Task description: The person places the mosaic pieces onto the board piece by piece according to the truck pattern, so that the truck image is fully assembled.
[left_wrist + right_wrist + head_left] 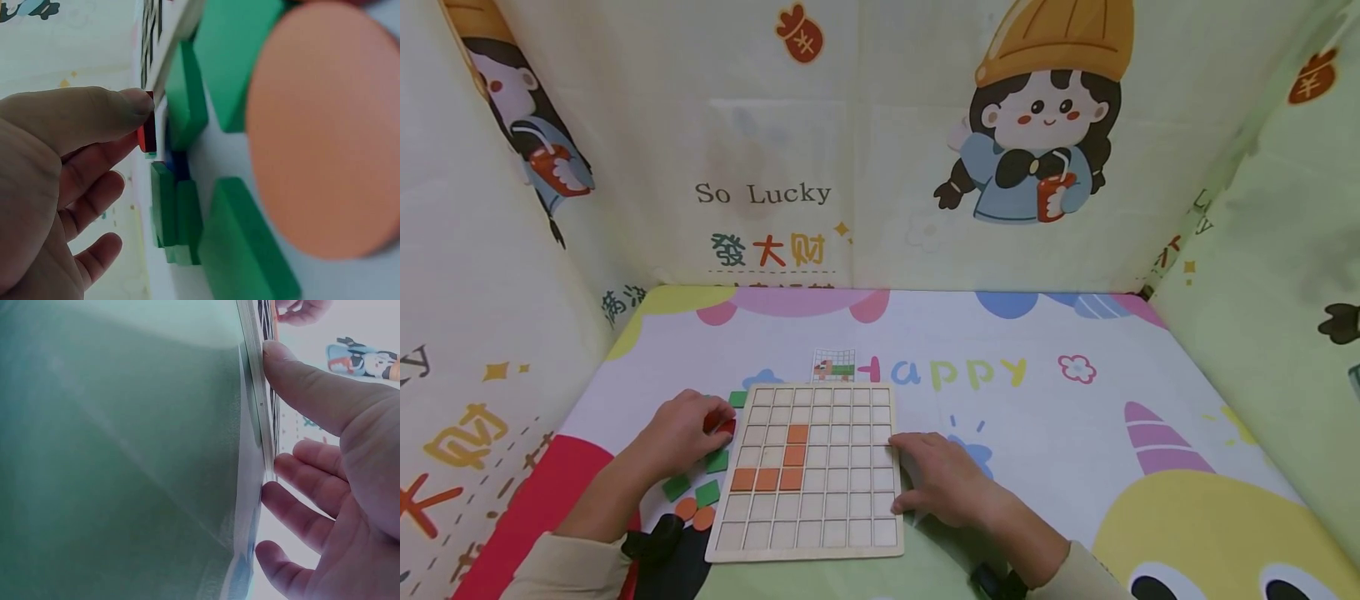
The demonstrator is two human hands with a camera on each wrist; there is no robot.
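Free room over the grid board [838,479] — green tiles [707,493] along its left.

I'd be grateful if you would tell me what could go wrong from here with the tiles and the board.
The left hand pinches a thin red tile at the fingertips, so it might slip.

Loose green tiles and orange discs lie close along the left side of the grid board, so that hand could scatter them.

The right hand touches the board's right edge; a push could shove the board into those pieces.
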